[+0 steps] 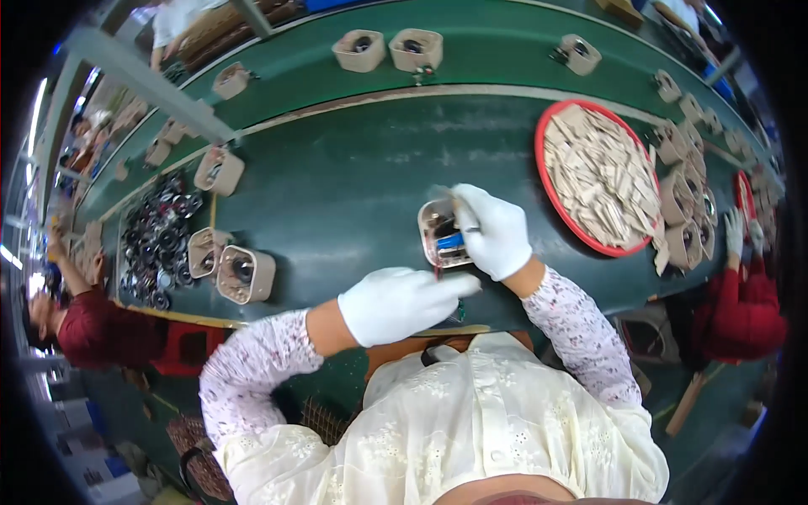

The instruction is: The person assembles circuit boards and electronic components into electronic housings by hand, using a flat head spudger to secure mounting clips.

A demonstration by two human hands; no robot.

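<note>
Cream blouse [497, 421] filled the foreground, left gloved hand [396, 305] extended its fingers near a beige housing [454, 259], right gloved hand [495, 231] curled over its side, either's grasp too blurred to tell.

The wearer's two gloved hands [396, 305] [497, 229], one beige housing [424, 237] by them, one blue piece [451, 241], three housings [263, 278] beside one dark heap [160, 244], one large red basin [541, 151]

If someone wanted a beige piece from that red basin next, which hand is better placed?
Probably the right hand: it is nearer the red basin, which stands on that side of the table, though it is at the beige box just now. The left hand is farther away.
</note>
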